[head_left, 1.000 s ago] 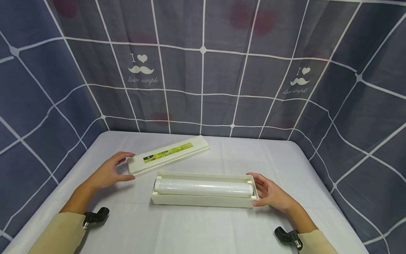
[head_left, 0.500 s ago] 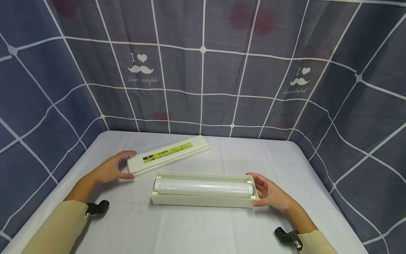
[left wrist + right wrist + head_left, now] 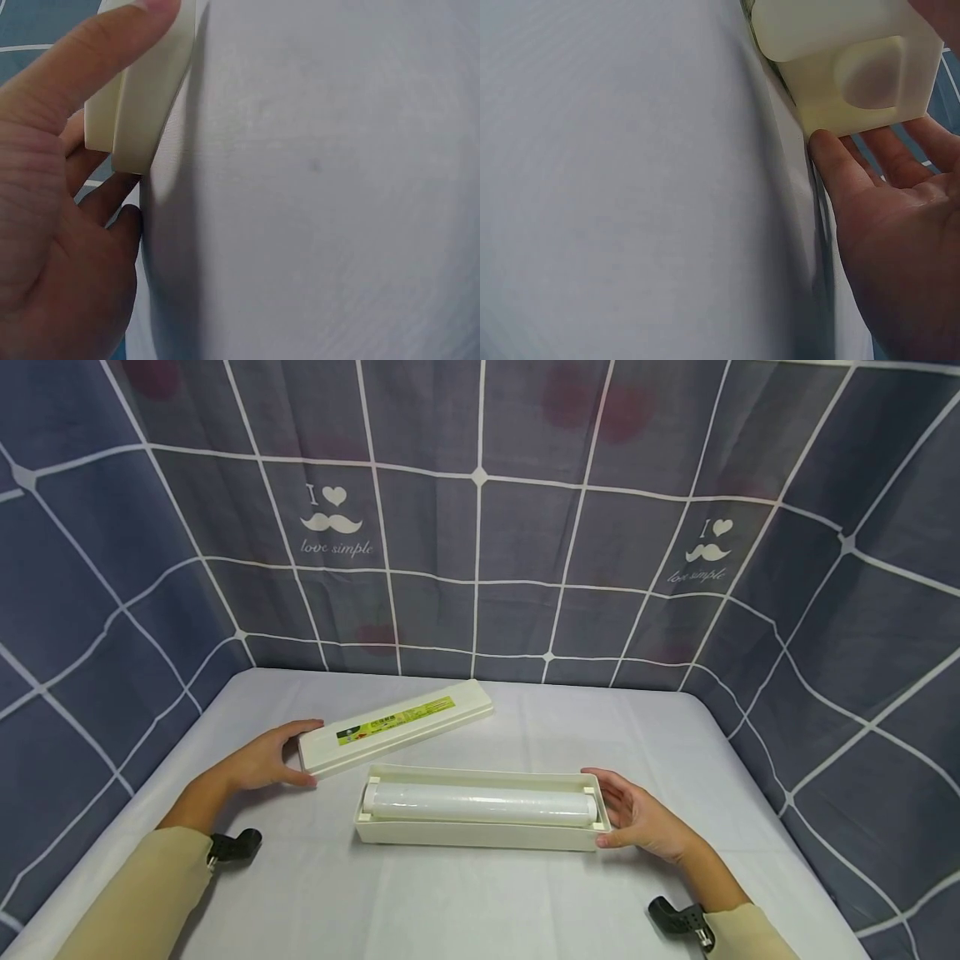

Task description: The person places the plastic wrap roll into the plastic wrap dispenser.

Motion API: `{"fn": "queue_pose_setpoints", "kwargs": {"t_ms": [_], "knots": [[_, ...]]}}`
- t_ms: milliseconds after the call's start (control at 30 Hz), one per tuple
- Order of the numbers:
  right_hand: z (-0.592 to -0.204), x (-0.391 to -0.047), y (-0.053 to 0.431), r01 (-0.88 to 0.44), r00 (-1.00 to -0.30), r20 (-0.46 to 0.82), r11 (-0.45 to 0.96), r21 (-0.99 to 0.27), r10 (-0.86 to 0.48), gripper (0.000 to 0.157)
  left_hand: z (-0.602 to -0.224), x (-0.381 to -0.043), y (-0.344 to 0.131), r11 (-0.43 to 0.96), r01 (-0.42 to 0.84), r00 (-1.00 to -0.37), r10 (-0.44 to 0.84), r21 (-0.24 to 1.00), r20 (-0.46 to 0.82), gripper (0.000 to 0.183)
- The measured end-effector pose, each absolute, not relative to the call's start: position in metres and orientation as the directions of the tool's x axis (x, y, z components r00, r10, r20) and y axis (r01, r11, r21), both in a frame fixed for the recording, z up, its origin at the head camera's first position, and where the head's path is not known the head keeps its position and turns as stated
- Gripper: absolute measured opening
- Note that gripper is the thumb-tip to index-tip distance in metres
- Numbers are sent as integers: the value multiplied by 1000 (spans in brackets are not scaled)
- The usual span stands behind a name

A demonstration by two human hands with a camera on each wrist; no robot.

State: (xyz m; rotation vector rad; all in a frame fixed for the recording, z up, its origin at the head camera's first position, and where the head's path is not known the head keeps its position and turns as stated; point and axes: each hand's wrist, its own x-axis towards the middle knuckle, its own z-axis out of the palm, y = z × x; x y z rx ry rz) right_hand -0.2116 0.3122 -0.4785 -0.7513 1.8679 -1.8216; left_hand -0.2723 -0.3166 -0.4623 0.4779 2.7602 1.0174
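A long cream lid (image 3: 396,727) with a green and yellow label lies slanted at the back left of the table. My left hand (image 3: 264,760) holds its left end between thumb and fingers; in the left wrist view the thumb (image 3: 97,52) crosses the lid's side. In front of it stands an open cream box (image 3: 480,837), a cling film dispenser by its look, with a shiny white film roll (image 3: 483,803) inside. My right hand (image 3: 647,822) grips the box's right end, thumb at the front corner, fingers behind. In the right wrist view, fingertips (image 3: 829,146) touch the box end.
A white cloth covers the table (image 3: 480,902). Blue-grey curtains (image 3: 517,543) with white grid lines close off the back and both sides. A black camera mount sits on each wrist, below tan sleeves (image 3: 138,889).
My left forearm has moved slightly forward, and the left hand has settled closer around the lid's end. The lid has shifted a hair to the left. My right hand and the box stay put.
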Motion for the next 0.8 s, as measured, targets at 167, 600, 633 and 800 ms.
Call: {"fn": "queue_pose_setpoints", "kwargs": {"t_ms": [167, 600, 633, 800], "knots": [[-478, -211, 312, -85, -770, 60, 9, -996, -635, 101, -462, -271, -316, 710, 232, -936, 349, 664, -47, 108], [-478, -211, 312, -95, -773, 62, 18, -995, -631, 102, -463, -271, -314, 713, 221, -941, 335, 665, -46, 107], [-477, -211, 312, -95, -772, 63, 16, -995, -633, 102, -463, -271, -313, 715, 220, -942, 333, 664, -48, 108], [-477, -211, 312, -89, -768, 63, 8, -996, -638, 102, -463, -271, -310, 713, 206, -943, 327, 670, -57, 108]]}}
